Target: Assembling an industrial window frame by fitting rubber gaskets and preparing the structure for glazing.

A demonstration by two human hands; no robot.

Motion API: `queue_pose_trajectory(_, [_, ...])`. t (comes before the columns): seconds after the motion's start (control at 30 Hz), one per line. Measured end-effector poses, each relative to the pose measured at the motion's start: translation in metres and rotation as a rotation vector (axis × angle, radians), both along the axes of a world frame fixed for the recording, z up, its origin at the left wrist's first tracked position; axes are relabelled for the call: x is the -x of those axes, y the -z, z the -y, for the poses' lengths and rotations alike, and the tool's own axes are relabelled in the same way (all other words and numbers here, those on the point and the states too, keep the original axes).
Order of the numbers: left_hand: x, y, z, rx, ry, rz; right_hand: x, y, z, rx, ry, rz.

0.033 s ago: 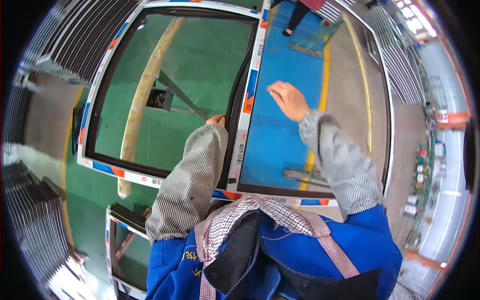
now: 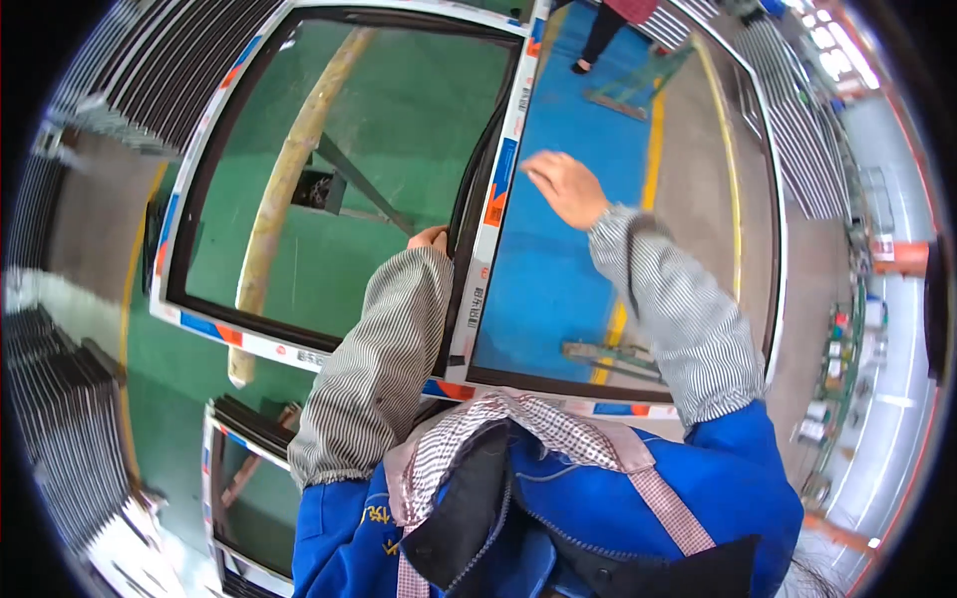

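Note:
A large window frame [image 2: 520, 110] with two glazed panes lies in front of me, its white profiles covered in printed film. A loose black rubber strip [image 2: 487, 140] runs along the left side of its middle bar. My left hand [image 2: 430, 238] is closed at that strip, by the inner edge of the left pane; the sleeve and wrist partly hide its fingers. Above the right pane, my right hand [image 2: 568, 187] is raised with thumb and fingertips pinched together. Whatever lies between those fingertips is too small to make out. Striped sleeve covers are on both forearms.
A smaller frame [image 2: 211, 468] stands at the lower left. Dark profiles are stacked at the left [image 2: 75, 429] and upper left [image 2: 184, 75]. A padded bar [image 2: 289, 179] shows through the left pane. Another person's leg [image 2: 601, 40] is at the top.
My right hand has shifted slightly to the left and up. My left hand stays at the strip. The view has moved a little.

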State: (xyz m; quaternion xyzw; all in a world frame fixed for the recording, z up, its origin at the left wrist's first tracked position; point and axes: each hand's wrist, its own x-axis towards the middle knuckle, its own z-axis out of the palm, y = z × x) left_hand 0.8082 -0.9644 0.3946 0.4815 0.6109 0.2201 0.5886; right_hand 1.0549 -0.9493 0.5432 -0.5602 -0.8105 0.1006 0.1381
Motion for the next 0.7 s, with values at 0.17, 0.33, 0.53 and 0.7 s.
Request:
queue_pose_trajectory(0.17, [0.000,-0.018,0.014,0.124,-0.059,-0.172,0.045,0.041,-0.105,0.173,-0.417,0.187])
queue_pose_trajectory(0.33, [0.010,-0.010,0.013,0.119,0.049,-0.124,0.076,0.070,-0.149,0.676,-0.633,0.406])
queue_pose_trajectory(0.53, [-0.014,-0.057,0.012,0.076,0.129,-0.318,0.051,0.067,-0.164,0.967,-0.739,0.309])
queue_pose_trajectory(0.7, [-0.032,-0.057,0.026,-0.047,0.021,-0.452,0.067,0.054,-0.161,0.892,-0.767,0.403])
